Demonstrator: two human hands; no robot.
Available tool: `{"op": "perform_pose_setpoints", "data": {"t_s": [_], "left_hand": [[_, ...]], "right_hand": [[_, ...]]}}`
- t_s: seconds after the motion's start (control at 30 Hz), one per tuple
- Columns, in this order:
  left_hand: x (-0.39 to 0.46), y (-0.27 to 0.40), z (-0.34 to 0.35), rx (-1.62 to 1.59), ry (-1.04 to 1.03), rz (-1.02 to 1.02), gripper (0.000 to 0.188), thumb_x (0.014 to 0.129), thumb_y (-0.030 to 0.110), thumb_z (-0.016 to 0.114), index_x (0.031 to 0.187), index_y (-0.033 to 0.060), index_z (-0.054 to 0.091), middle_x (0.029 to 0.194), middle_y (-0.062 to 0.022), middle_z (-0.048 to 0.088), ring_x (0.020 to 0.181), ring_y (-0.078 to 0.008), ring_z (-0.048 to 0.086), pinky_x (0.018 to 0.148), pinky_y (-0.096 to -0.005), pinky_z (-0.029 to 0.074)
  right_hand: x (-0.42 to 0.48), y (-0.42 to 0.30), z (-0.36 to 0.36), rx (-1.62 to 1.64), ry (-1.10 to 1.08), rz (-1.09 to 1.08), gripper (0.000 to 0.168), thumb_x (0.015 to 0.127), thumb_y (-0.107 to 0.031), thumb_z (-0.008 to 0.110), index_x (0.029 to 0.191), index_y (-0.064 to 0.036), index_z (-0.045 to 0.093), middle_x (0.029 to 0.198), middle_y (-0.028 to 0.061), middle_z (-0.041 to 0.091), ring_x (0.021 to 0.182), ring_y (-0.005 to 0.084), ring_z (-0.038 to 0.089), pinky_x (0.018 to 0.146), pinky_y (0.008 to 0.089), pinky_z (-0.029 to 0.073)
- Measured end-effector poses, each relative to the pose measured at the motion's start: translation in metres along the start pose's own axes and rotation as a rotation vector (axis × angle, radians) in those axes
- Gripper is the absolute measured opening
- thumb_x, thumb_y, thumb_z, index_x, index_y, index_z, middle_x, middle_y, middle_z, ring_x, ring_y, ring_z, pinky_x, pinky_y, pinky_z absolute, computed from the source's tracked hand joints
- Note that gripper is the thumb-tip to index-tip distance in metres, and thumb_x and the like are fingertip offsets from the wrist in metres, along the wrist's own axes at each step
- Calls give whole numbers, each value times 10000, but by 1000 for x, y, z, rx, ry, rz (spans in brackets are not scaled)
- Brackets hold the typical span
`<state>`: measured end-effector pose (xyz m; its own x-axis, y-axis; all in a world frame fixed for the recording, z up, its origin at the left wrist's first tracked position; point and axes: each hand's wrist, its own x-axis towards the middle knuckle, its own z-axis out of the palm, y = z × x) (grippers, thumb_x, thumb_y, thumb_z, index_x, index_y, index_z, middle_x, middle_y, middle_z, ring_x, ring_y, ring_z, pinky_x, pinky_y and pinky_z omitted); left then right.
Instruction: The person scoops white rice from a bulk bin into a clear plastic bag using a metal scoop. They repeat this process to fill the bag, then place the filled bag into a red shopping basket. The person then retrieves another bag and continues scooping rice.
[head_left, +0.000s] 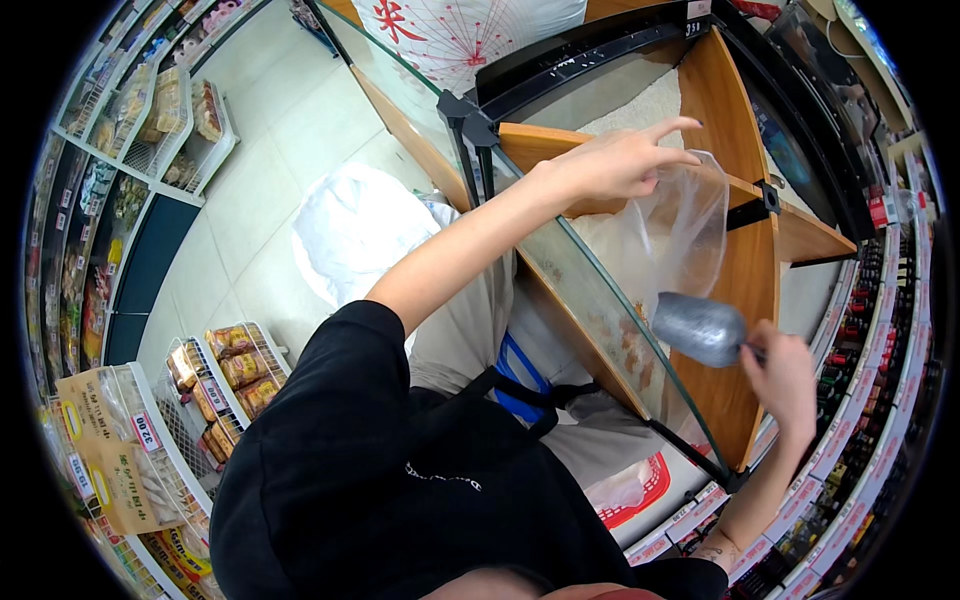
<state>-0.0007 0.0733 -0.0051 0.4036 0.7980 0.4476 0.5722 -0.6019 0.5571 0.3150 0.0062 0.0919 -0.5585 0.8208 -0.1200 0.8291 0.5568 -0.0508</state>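
My left hand reaches over the glass-fronted wooden bin and grips the rim of a clear plastic bag with two fingers stretched out. The bag hangs inside a compartment, its mouth towards the top. By its handle, my right hand holds a metal scoop, blurred, just below the bag's lower end in the picture. Whether scoop and bag touch I cannot tell. Pale loose grain or powder lies in the compartment, partly hidden by the bag. The scoop's contents are not visible.
Wooden dividers and a glass pane edge the bins. A large white printed sack stands behind. Bottle shelves curve along the right. Snack baskets stand at left; a red plastic basket sits low by my legs.
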Motion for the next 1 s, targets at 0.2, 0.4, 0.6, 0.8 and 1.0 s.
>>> {"op": "perform_pose_setpoints", "data": {"t_s": [0.2,0.4,0.6,0.8,1.0], "left_hand": [[6,0,7,66,96,87,441,806,-18,572,1175,223,576,1448,-92,327,963,-276,601,810,-388,507],[4,8,2,27,92,24,333,828,3,561,1111,174,594,1398,-93,382,923,-281,605,803,-381,499],[7,3,6,-4,143,42,120,817,2,562,910,66,601,1319,-98,458,847,-272,617,748,-383,501],[5,-11,18,55,149,171,163,809,47,555,937,69,654,1156,-67,592,811,-244,641,723,-343,514],[20,3,23,224,45,206,260,797,69,566,1042,61,655,1167,-19,609,829,-238,657,697,-337,528]], "right_hand": [[8,6,56,-19,-226,109,146,836,-149,627,833,-4,609,777,196,653,773,380,636,714,456,495],[-21,19,4,43,-25,242,117,803,-107,653,826,-10,591,751,196,643,744,377,624,685,444,487],[-50,28,15,-85,-139,268,134,785,-125,669,805,-15,596,726,197,634,721,372,623,686,460,492],[-16,24,84,-110,-415,211,180,798,-179,654,845,-8,623,814,207,660,813,383,647,735,478,514],[11,30,138,9,-444,82,210,810,-194,644,853,10,626,834,251,651,832,410,641,753,484,519]]}}
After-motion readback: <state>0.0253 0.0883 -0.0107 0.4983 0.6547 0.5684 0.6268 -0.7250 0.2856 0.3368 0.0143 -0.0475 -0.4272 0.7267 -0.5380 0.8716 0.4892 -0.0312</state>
